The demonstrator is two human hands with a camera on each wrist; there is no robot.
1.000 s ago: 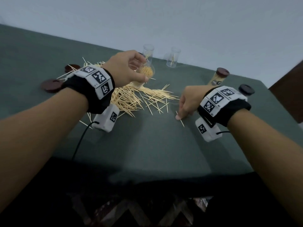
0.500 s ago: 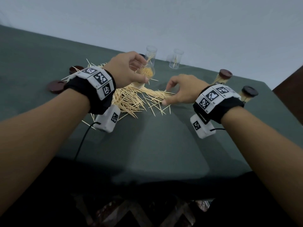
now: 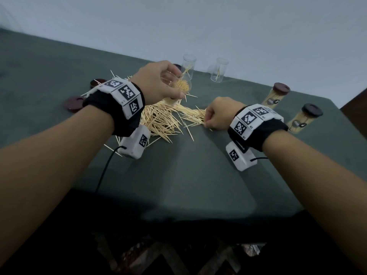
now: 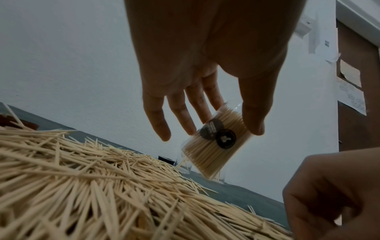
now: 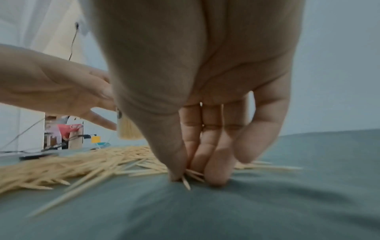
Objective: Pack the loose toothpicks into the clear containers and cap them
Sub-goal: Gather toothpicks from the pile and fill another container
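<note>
The green-covered table carries the whole workspace. A large pile of loose toothpicks lies at its centre, between the two hands. Two capped, filled containers stand at the right edge, and two uncapped clear containers, each holding only a few picks, stand at the far edge. Two dark caps lie at the left, apart from the pile.

The left hand holds a nearly full open container tilted above the pile, gripped between thumb and fingers.

The right hand has changed most: half a second ago it hovered spread over the pile's right edge; it now sits on the cloth with thumb and fingertips closed around a small bundle of toothpicks. A second ago it was pressing a single stray pick nearer the table edge.

This indicates a fresh pickup is under way. The likely next step is a lift and feed into the held container, which appears close to capacity and ready for capping.
</note>
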